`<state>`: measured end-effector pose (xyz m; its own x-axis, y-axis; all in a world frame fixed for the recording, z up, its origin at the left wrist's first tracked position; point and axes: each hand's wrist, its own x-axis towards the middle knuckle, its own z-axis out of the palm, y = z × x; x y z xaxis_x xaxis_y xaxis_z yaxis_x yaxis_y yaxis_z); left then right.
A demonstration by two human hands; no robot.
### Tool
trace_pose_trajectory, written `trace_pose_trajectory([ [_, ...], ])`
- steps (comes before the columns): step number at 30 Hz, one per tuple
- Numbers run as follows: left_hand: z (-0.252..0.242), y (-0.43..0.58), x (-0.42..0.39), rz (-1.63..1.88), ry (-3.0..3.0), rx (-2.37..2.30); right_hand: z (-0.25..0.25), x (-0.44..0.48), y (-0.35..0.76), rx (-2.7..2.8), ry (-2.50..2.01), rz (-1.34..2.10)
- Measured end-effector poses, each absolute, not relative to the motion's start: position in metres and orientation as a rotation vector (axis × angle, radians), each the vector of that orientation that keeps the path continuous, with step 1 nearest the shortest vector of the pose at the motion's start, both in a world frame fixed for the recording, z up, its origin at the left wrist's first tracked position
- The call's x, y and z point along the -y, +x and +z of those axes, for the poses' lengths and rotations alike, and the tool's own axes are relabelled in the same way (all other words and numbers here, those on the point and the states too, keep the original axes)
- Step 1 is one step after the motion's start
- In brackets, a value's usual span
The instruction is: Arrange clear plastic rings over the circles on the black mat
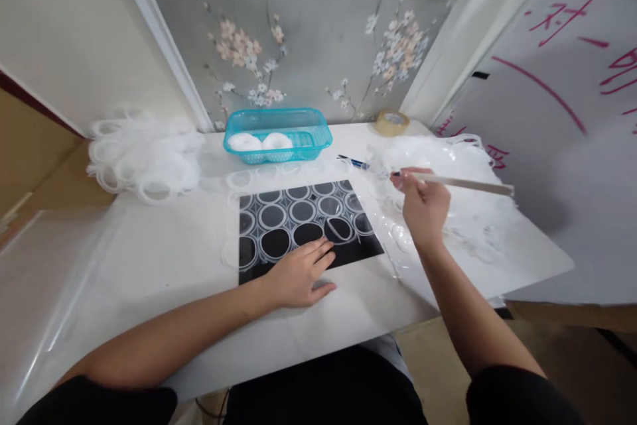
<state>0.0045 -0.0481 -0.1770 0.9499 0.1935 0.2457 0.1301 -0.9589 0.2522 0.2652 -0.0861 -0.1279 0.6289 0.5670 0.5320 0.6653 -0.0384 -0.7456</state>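
Note:
A black sheet [311, 196] printed with rows of pale rings lies on the white table. My left hand [298, 272] rests flat on its lower edge, fingers stretched out and thumb apart. Close to those fingertips, one thin ring [339, 229] sits tilted and partly lifted from the sheet. Over the right side of the table, my right hand [425, 206] is closed around a long thin pale stick [468, 183] with a dark tip. The stick points left, and its exact kind is unclear. Beneath and beside this hand lies clear plastic film [398, 236] with translucent rings.
A blue plastic basket [279, 119] holding white round pieces stands at the back. To its left is a heap of white rings [149, 156]. At the back right are a roll of tape [392, 122], a dark blue pointed tool [354, 162] and piled plastic film [442, 150].

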Motion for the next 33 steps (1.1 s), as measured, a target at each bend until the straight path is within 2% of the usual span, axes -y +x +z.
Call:
trace_pose_trajectory([
  [6, -0.171, 0.009, 0.041, 0.517, 2.828, -0.276, -0.152, 0.123, 0.242, 1.075, -1.585, 0.440],
  [9, -0.164, 0.017, 0.032, 0.499, 2.812, -0.316, -0.161, 0.124, 0.227, 1.181, -1.529, 0.598],
  [19, -0.167, 0.046, 0.012, 0.407, 2.423, -0.948, -0.178, 0.114, 0.195, 1.290, -1.597, 0.728],
  [26, -0.173, 0.050, 0.017, 0.475, 2.283, -0.974, -0.166, 0.103, 0.202, 1.256, -1.774, 0.777],
  [33, -0.170, 0.048, 0.000, 0.443, 2.137, -0.909, -0.164, 0.100, 0.180, 0.941, -1.534, 0.846],
])
